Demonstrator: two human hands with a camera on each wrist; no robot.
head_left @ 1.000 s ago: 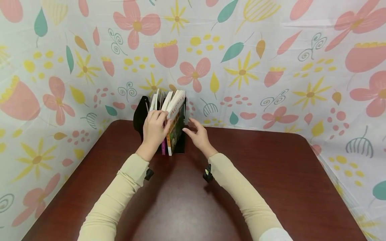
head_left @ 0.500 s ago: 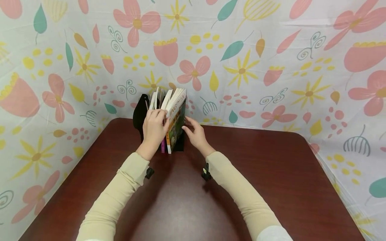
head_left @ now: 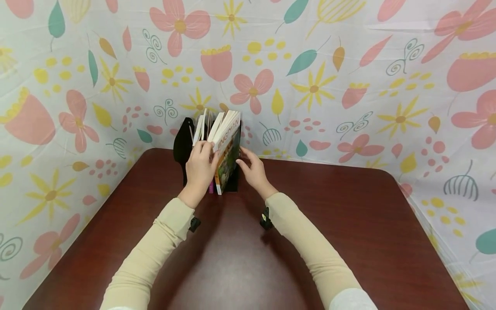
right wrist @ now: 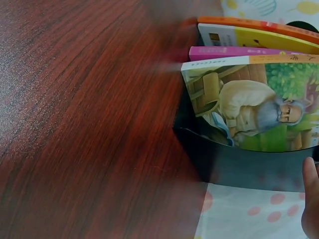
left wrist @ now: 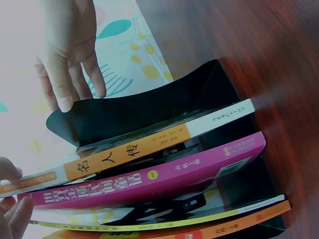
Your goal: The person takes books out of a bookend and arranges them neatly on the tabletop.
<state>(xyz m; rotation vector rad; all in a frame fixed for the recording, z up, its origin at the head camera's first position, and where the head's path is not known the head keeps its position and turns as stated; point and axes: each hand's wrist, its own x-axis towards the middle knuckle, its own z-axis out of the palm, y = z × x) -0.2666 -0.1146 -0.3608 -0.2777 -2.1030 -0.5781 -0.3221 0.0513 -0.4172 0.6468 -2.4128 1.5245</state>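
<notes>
1. Your left grip held the orange-and-white book (left wrist: 127,150) by its upper end inside the black book holder (right wrist: 239,167), apparently with the magenta book (left wrist: 119,182) too.
2. Your right grip touched the holder's right wall; I couldn't tell whether it pinched it.
3. Seemingly done: those two, the yellow book (right wrist: 269,41) and the orange book (right wrist: 232,22) stood inside the holder, on the tabletop (head_left: 368,206).
4. Seemingly left: straightening and letting go.

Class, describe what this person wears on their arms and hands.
Both sleeves are long, creased and cream; paler fabric shows at the right one's upper end. A small black device sits at each cuff. Left hand and right hand are ungloved.
</notes>
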